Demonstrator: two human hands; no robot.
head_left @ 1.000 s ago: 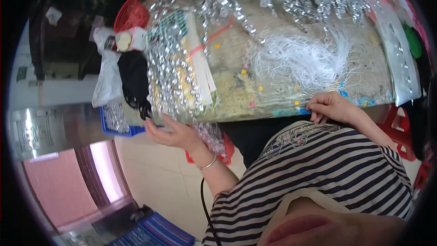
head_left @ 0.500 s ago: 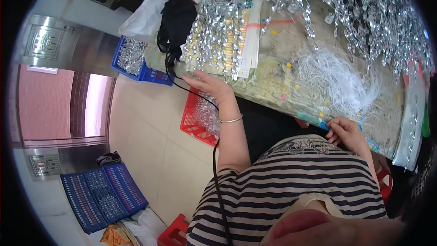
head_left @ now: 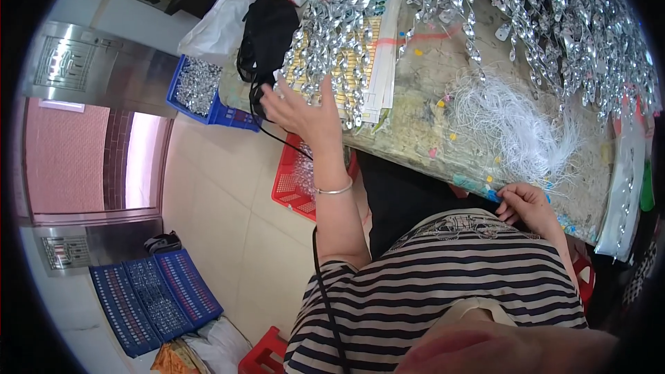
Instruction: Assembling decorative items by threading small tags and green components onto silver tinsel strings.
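Many silver strands (head_left: 337, 43) lie beyond both hands (head_left: 303, 116) (head_left: 524, 206).

Held left hand (head_left: 301, 116) raised, well left of right hand (head_left: 526, 206). Spread left fingers (head_left: 275, 104) loosely, tips forward and to the left. Lifted thumb (head_left: 327, 90) clear of them, leaving a wide gap. Extended left forearm (head_left: 336, 211) nearly straight forward from the left side of the torso (head_left: 443, 263). Curled right fingers (head_left: 507, 209) inward, in front of the torso. Slanted right forearm (head_left: 558, 242) forward and leftward. Could not make out right fingertips clearly.
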